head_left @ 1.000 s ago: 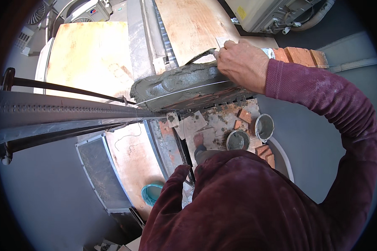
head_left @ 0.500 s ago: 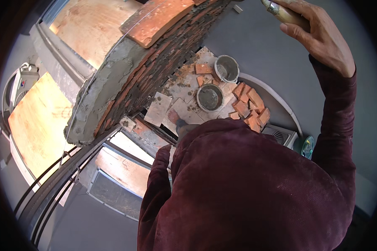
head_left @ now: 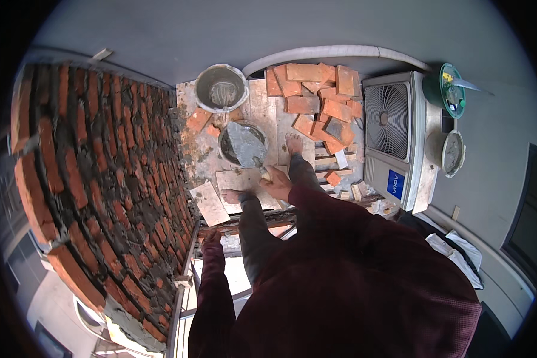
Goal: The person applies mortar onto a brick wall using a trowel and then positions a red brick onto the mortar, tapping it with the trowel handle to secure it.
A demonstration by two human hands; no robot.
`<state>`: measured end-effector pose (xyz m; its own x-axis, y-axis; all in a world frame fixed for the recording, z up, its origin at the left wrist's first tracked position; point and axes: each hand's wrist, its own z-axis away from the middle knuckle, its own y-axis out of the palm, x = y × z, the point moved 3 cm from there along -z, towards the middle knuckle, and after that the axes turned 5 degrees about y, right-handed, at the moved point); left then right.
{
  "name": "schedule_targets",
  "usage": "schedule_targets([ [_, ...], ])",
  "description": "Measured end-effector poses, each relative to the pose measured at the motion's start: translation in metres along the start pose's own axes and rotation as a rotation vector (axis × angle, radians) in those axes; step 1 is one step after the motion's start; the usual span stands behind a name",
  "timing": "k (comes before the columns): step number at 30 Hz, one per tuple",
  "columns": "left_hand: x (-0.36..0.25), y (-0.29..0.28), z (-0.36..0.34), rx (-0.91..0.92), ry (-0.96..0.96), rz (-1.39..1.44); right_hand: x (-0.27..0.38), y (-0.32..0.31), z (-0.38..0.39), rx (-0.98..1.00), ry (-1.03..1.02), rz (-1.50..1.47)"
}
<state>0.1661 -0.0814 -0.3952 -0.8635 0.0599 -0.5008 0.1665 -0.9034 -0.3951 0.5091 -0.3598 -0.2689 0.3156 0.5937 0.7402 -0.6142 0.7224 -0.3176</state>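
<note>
My right hand (head_left: 275,184) is closed round the handle of a brick trowel (head_left: 244,145). The wide grey blade lies over the mouth of a mortar bucket (head_left: 222,156) on the boards, covering much of what is inside. My left hand (head_left: 212,238) hangs low beside the brick wall (head_left: 119,197), mostly dark and foreshortened, so its fingers are hard to make out. A second bucket (head_left: 203,89), with grey residue inside, stands just beyond the first. My bare feet are on the boards close to the mortar bucket.
Loose red bricks (head_left: 304,73) lie piled right of the buckets. An air conditioner unit (head_left: 388,119) stands farther right, with a green bucket (head_left: 431,89) and a pale pail (head_left: 437,149) beside it. A gap in the boards (head_left: 238,259) opens near my legs.
My right hand has come down from the upper right to the mortar bucket, still holding the trowel. The view has swung away from the wall's top toward the floor.
</note>
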Motion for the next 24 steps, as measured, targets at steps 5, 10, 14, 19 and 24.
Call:
schedule_targets([
  [5,-0.282,0.092,-0.068,0.064,0.616,-0.385,-0.109,0.007,0.018,0.12,0.643,-0.483],
  [10,-0.429,0.285,-0.202,0.384,0.837,-0.908,-0.179,0.028,0.039,0.234,0.742,-0.656],
  [14,-0.49,0.442,-0.245,0.539,1.077,-1.158,-0.221,0.045,0.045,0.254,0.72,-0.423],
  [19,-0.418,0.633,-0.221,0.774,1.498,-1.214,-0.205,0.011,0.035,0.222,0.847,-0.608],
  [24,-0.352,0.75,-0.197,0.621,1.84,-1.189,-0.195,-0.009,0.017,0.13,0.853,-0.717],
])
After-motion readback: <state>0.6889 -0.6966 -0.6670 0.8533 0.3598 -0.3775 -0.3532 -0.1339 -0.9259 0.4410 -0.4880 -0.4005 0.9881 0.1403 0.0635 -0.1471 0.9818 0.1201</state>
